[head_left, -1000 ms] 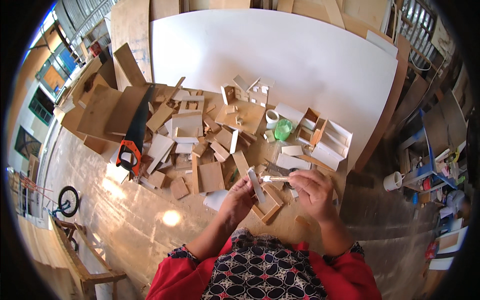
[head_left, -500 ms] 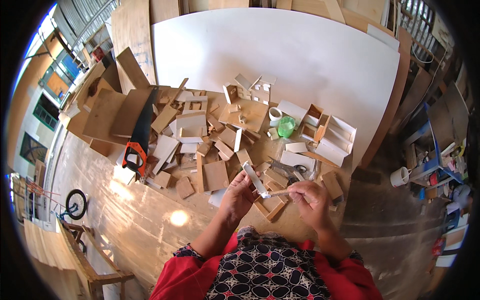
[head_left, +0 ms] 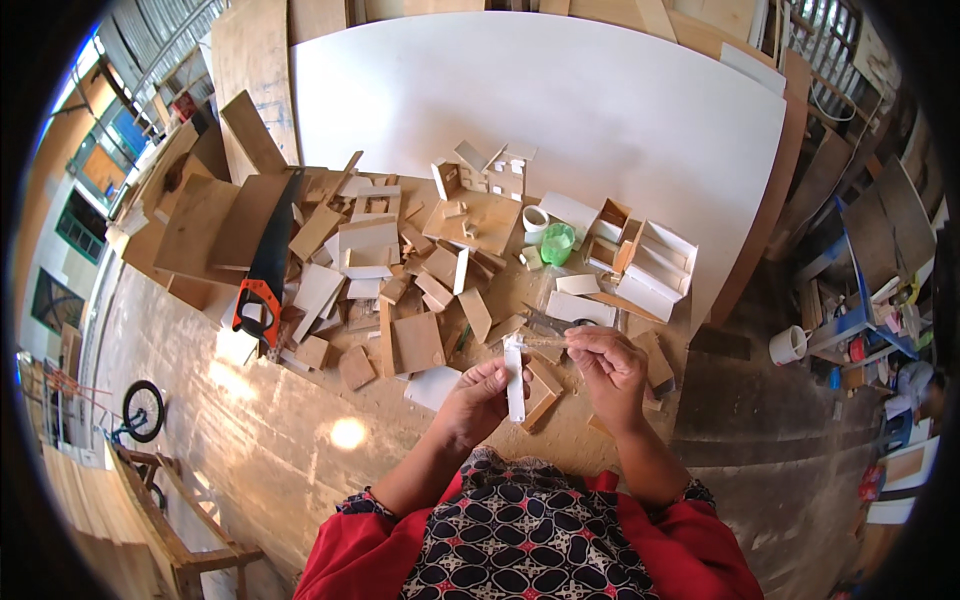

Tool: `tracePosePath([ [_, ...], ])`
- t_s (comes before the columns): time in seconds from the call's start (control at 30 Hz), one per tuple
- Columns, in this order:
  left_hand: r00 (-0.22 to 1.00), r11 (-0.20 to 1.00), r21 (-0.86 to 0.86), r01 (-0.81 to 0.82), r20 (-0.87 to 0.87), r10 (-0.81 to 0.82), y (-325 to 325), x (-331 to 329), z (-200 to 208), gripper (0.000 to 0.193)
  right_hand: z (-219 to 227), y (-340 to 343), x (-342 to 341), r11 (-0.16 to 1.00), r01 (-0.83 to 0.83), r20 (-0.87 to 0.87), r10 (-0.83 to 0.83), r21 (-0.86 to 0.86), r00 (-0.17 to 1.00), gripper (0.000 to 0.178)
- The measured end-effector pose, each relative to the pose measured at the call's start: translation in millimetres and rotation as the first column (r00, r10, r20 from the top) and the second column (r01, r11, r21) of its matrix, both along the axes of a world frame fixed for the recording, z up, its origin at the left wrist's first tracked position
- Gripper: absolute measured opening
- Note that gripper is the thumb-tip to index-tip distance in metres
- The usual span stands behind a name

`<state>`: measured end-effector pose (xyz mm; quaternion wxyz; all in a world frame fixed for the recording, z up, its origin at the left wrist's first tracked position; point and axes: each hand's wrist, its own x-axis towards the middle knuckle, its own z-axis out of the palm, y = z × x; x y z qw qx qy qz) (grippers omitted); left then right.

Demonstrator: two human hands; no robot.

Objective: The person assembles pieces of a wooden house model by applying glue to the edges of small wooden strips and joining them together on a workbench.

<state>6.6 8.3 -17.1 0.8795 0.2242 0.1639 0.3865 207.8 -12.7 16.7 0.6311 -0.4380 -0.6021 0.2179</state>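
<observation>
My left hand (head_left: 478,402) grips a narrow white strip (head_left: 516,388) between thumb and fingers, holding it nearly upright above the near side of the worktable. White paste-like stuff sits on the strip's far end. Pinched in my right hand (head_left: 610,368) is a thin brown stick (head_left: 550,342), whose tip touches that pasted end. Below the hands lie small wood pieces (head_left: 543,392) joined at an angle. Partly hidden scissors (head_left: 546,322) lie just beyond the stick.
Wood offcuts (head_left: 415,342) cover the left and middle of the table. An orange-handled saw (head_left: 258,305) leans at the left. Farther back stand a small model (head_left: 508,178) on a board, a white cup (head_left: 535,218), a green plastic container (head_left: 557,243) and white boxes (head_left: 655,272).
The strip has turned from slanting to nearly upright, with its pasted end now at the far side. My right hand and the stick have moved away from me, following that end.
</observation>
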Motion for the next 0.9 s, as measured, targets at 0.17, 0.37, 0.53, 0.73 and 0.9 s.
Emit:
tracePosePath([
  [0.17, 1.000, 0.999, 0.030, 0.019, 0.006, -0.019, -4.1, -0.9, -1.5, 0.034, -4.2, 3.0, 1.6, 0.991, 0.117, 0.020, -0.118, 0.064, 0.993, 0.012],
  [0.37, 0.998, 0.999, 0.016, -0.049, -0.049, 0.050, -5.1, -2.7, -6.8, 0.040, -11.0, -8.3, 11.0, 0.999, 0.020, -0.219, -0.028, -0.040, 0.975, 0.011],
  [0.53, 0.991, 0.993, -0.014, -0.117, -0.063, 0.116, -3.4, -1.7, -10.0, 0.042, -12.7, -25.0, 10.9, 0.954, -0.201, -0.392, 0.100, -0.225, 0.914, 0.011],
  [0.73, 0.986, 0.987, -0.011, -0.159, -0.059, 0.158, 1.8, 0.0, -14.5, 0.041, -22.0, -35.6, 9.5, 0.919, -0.258, -0.369, 0.139, -0.297, 0.919, 0.011],
  [0.9, 0.980, 0.980, -0.013, -0.196, -0.048, 0.195, 2.8, 1.8, -14.1, 0.032, -32.4, -37.7, 5.6, 0.913, -0.219, -0.317, 0.106, -0.343, 0.942, 0.011],
])
